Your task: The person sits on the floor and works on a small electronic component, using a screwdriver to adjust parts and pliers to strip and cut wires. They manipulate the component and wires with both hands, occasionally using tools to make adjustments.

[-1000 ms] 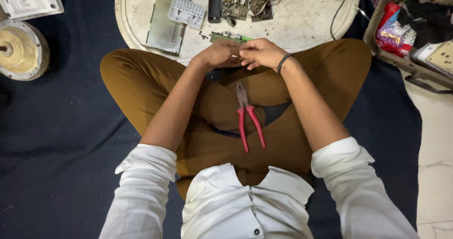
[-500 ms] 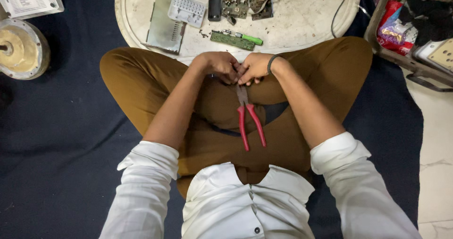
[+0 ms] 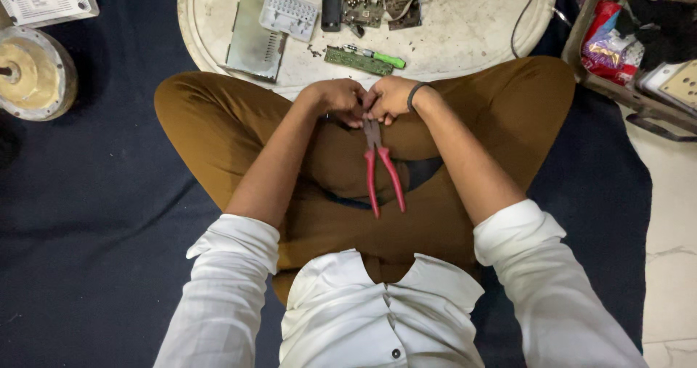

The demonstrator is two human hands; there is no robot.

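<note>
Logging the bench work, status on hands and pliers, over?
Left hand and right hand pressed together over lap. Red-handled pliers rest on lap, head under hands, grip unclear. Nothing blocking.

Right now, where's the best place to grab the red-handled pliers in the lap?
Probably the two red handles, from the person's own side. They lie free on the lap, splayed slightly apart and pointing back toward the body, while the left hand and right hand crowd the head end.
</note>
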